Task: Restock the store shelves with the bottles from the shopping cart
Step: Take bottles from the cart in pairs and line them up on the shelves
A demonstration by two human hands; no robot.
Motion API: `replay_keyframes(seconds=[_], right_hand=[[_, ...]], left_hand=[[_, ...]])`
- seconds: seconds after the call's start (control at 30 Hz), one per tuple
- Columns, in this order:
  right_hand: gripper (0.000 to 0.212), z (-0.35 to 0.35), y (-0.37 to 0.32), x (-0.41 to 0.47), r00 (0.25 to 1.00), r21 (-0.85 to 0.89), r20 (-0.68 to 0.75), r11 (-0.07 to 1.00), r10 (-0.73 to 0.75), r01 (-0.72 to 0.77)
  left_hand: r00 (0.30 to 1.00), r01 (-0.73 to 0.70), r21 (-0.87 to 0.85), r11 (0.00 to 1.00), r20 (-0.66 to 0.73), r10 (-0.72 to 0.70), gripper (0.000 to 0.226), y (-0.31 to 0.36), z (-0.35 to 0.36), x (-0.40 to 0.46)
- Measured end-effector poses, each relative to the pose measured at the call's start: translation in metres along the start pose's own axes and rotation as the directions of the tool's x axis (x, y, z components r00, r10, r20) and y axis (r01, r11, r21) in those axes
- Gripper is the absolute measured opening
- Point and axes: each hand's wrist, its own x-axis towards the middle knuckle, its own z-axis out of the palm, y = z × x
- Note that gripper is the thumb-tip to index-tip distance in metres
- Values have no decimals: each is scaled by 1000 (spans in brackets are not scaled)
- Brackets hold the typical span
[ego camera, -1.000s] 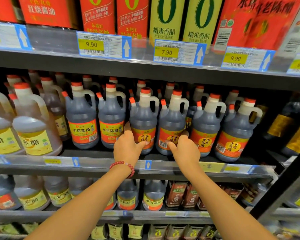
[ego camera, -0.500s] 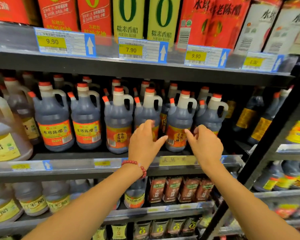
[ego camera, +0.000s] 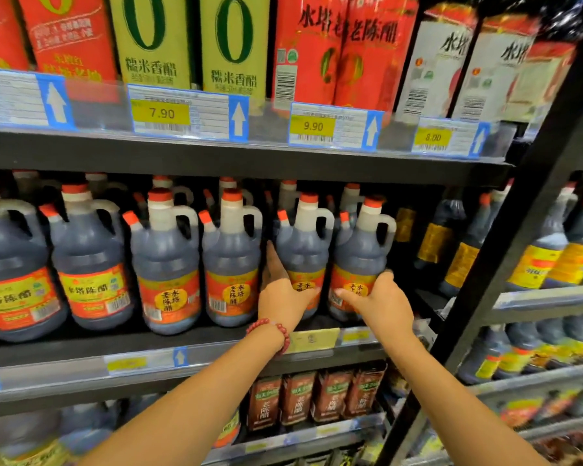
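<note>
2 hands (ego camera: 285,299) (ego camera: 382,306), 2 bottles (ego camera: 302,250) (ego camera: 360,260) gripped

dark metal shelving (ego camera: 249,159) | black upright post (ego camera: 505,250) | dim light

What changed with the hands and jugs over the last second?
Both hands shifted right along the shelf. The left hand now holds the second jug from the right; the right hand holds the end jug. The jugs stayed upright in their row.
</note>
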Motion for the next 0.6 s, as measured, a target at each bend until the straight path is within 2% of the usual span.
replay_keyframes(seconds=[0.13, 0.37, 0.6], right_hand=[[60, 0, 5, 3, 999, -13, 6, 999, -34, 34], [61, -4, 6, 4, 998, 4, 31, 999, -46, 46], [68, -7, 7, 8, 993, 71, 86, 995, -80, 74]], left_hand=[[985, -108, -40, 993, -141, 102, 105, 9, 3, -2], [966, -36, 41, 999, -253, 45, 107, 12, 10, -11], [963, -10, 70, 997, -267, 28, 108, 15, 8, -15]])
